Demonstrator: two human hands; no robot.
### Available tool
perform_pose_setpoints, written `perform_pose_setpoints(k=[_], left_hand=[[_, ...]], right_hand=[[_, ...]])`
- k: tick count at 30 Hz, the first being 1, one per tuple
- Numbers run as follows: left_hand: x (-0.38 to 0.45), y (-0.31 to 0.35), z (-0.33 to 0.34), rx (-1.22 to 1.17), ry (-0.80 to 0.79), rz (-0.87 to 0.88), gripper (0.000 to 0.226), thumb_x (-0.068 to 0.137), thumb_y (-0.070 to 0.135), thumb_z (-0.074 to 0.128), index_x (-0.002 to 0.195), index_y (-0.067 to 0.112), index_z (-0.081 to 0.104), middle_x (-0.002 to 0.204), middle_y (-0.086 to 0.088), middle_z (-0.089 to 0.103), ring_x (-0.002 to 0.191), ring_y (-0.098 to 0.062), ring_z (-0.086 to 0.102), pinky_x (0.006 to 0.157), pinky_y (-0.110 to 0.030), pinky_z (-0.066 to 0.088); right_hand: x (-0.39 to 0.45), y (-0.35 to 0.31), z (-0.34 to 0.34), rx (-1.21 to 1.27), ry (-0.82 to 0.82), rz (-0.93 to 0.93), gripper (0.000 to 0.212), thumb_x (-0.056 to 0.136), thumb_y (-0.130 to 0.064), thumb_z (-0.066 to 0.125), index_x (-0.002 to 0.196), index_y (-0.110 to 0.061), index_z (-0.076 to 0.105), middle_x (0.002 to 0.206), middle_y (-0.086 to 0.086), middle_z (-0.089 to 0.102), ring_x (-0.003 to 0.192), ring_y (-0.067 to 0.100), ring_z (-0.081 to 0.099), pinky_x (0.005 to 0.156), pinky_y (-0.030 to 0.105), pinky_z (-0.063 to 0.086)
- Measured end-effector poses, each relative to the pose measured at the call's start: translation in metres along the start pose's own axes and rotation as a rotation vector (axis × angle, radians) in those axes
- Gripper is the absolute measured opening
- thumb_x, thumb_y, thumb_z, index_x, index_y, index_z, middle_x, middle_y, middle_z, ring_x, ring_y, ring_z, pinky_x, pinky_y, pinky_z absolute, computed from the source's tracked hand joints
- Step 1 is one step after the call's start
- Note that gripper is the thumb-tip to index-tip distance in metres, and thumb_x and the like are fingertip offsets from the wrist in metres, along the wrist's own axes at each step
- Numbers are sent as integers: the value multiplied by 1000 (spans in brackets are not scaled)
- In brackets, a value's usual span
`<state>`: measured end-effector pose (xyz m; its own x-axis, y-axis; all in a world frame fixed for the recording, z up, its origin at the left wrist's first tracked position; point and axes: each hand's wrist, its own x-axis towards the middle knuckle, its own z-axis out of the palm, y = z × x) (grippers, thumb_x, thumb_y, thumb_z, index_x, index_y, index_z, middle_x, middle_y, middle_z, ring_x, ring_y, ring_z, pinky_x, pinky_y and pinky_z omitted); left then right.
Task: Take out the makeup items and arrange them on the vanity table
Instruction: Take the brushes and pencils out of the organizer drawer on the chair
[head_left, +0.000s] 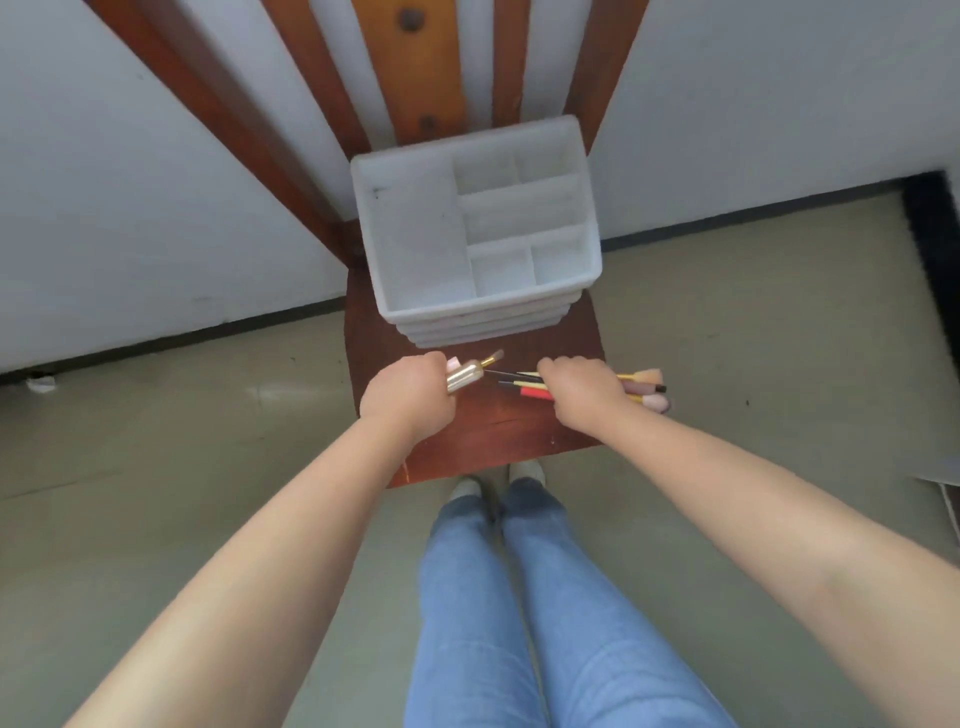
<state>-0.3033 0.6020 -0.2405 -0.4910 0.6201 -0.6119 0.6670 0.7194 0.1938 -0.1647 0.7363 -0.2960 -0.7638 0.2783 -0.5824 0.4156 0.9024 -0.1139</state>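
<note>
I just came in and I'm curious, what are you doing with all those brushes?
A person stands at a wooden chair with a white organizer on its seat; the compartments look empty. The left hand grips a gold bottle. The right hand holds a bundle of makeup brushes low over the seat, in front of the organizer.

A pale grey-green smooth floor (156, 467) extends below a plain white wall (130, 208). A black baseboard strip (171, 340) runs along the wall foot. Blue denim trouser legs (519, 597) stand on the floor.
</note>
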Motion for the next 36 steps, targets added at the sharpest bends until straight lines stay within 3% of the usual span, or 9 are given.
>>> perform_pose_setpoints(k=[7,11,15,19,23,27,31,36], left_hand=[[1,102,-71,224,15,359,17,85,20,46,100,15,54,100,-8,62,91,-31,59,63,-30,39],[-28,171,-107,362,108,624,15,85,15,45,97,16,55,89,-3,60,78,-27,57,61,-29,39],[-85,240,-125,541,184,926,22,86,12,43,103,21,54,67,8,42,67,-20,47,51,-24,33],[-176,315,-120,674,268,1243,27,85,9,45,109,19,52,94,-1,60,78,-24,54,52,-23,33],[-295,374,-79,764,300,1577,27,86,11,45,112,14,47,106,-7,62,95,-29,59,61,-27,35],[-425,401,-21,803,302,1908,24,84,9,43,108,13,44,105,-9,60,93,-31,58,63,-30,37],[-561,402,55,840,271,2187,23,83,11,45,106,11,46,103,-9,60,93,-30,58,65,-30,39],[-740,365,164,868,263,2517,25,82,16,45,104,12,54,104,-9,62,94,-28,59,66,-29,39]], right_hand=[[-98,45,-61,-2,145,286,25,82,-8,49,107,-8,44,107,11,58,97,31,58,74,37,43],[-182,58,-90,47,258,606,23,84,-8,49,106,-9,43,106,10,58,96,30,58,74,37,42],[-275,43,-91,115,347,904,22,84,-5,47,106,-9,43,106,10,58,97,30,57,72,36,40],[-383,14,-75,201,421,1237,24,83,-3,47,106,-9,43,107,10,58,99,29,56,70,32,35],[-506,-31,-51,312,480,1558,24,83,-4,47,106,-8,44,107,10,58,98,30,57,70,34,42],[-623,-102,-22,341,512,1838,25,83,-5,47,108,-7,45,106,11,60,96,31,59,64,33,38],[-726,-198,24,415,509,2121,24,82,-7,48,107,-7,44,106,13,59,95,32,59,66,34,41],[-839,-331,99,482,376,2419,27,83,-7,48,110,-9,46,109,12,60,99,31,59,71,32,44]])
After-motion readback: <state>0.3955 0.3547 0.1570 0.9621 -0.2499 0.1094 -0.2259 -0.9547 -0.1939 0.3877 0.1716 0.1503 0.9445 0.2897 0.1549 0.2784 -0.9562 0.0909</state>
